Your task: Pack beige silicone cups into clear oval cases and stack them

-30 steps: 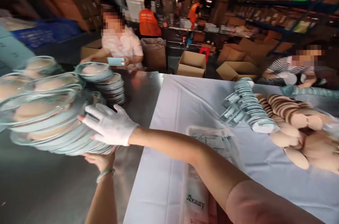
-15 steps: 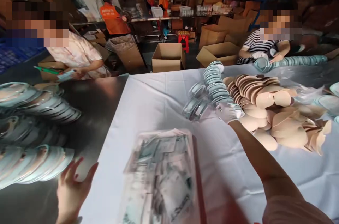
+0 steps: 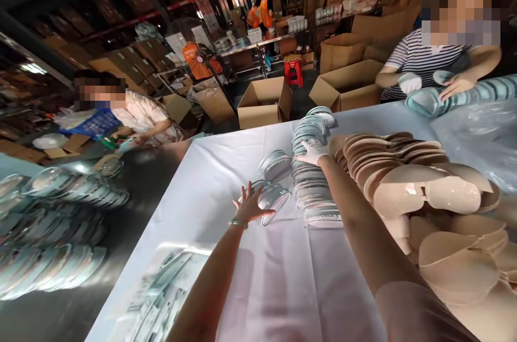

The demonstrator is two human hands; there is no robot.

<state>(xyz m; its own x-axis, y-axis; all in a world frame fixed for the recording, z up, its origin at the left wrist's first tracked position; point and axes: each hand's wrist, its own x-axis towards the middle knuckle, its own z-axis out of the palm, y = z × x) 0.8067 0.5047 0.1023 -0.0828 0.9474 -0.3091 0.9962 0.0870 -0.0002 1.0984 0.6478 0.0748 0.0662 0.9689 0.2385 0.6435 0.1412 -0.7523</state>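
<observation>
- white cloth covers the near and right part of our bench, and the clear round cases we are handling lie on it, near the middle.
- our left hand, bare with a bracelet at the wrist, is spread open, fingers resting on a loose clear case; it touches the case but does not grip it.
- our right hand, in a white glove, lies flat on the row of stacked cases that runs away from us; fingers loose, nothing clenched.
- a second loose case sits just beyond the left hand, beside the row.
- right of the row lies a heap of beige foam cups, apparently not yet packed.
- on the bare metal at far left, filled cases are piled in rows; we judge that part done, with many cups and empty cases left.
- near us lies a clear bag of printed leaflets.
- two co-workers sit at the far edge; one in a striped shirt handles a case.
</observation>
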